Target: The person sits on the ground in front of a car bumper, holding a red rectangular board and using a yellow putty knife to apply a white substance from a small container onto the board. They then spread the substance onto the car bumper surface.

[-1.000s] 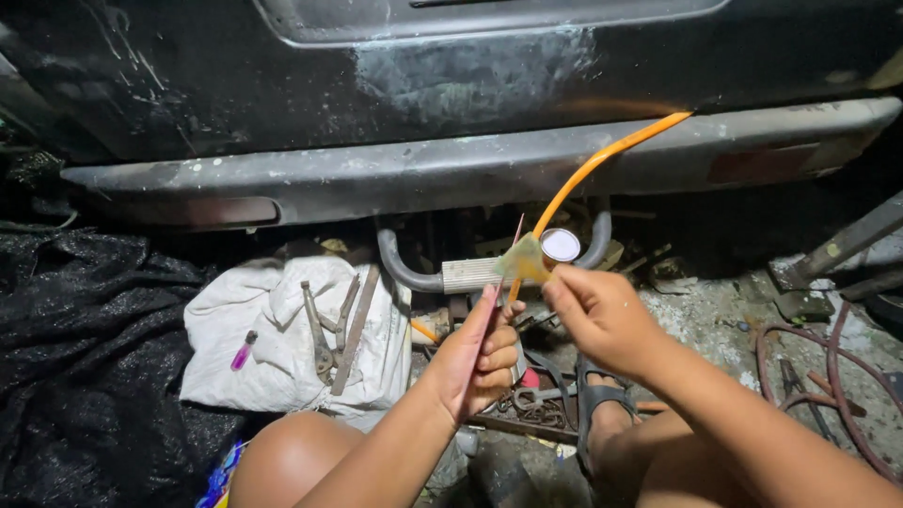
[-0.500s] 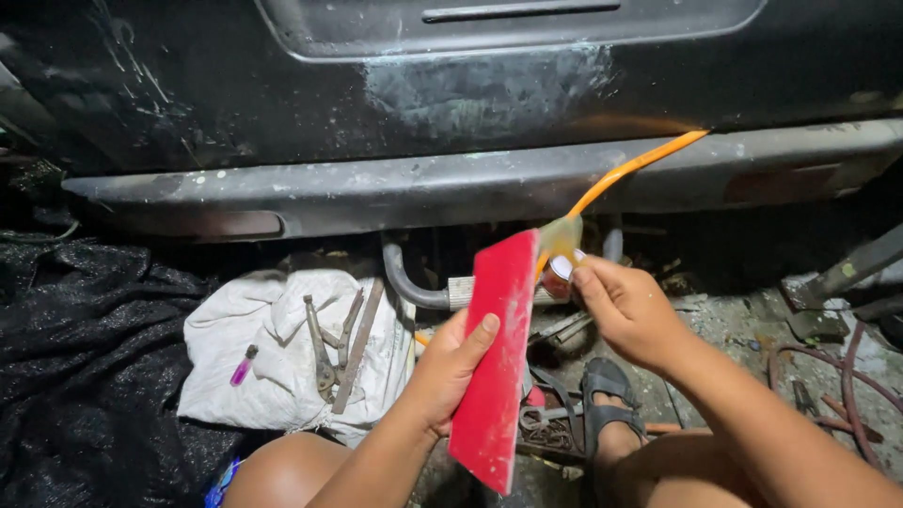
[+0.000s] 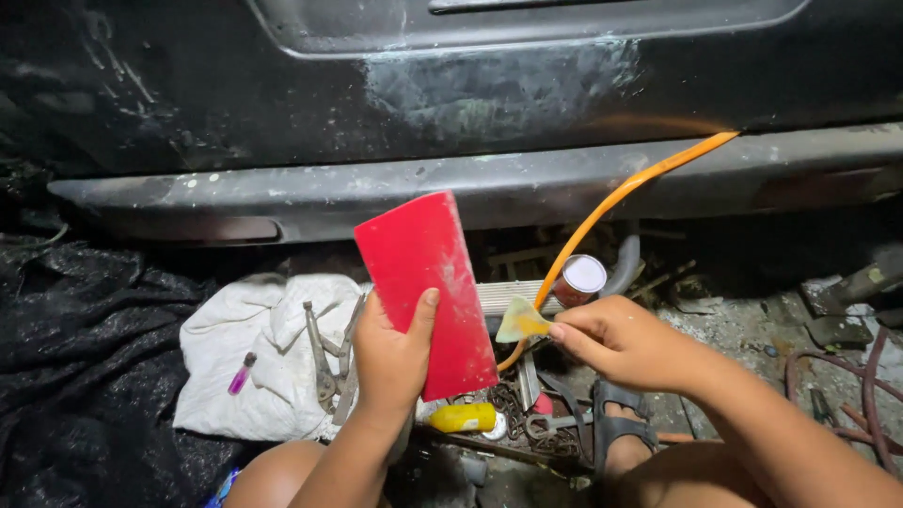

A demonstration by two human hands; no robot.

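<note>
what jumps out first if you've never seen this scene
A bright red flat board stands out in the centre, held up by the left hand. Beside it the right hand pinches a small yellowish scraper. An orange hose arcs up to the dark, scuffed car body behind.

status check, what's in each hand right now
Left hand grips red flat board, upright. Right hand pinches small yellowish scraper beside it. Orange hose runs behind.

Red plastic card (image 3: 425, 287) looking smooth and slightly scuffed, black car panel (image 3: 470, 85) showing dull, scratched paint, white cloth (image 3: 254, 353) lying crumpled and matt, metal pliers (image 3: 329, 362) looking worn, orange hose (image 3: 621, 202) shining smooth.
</note>
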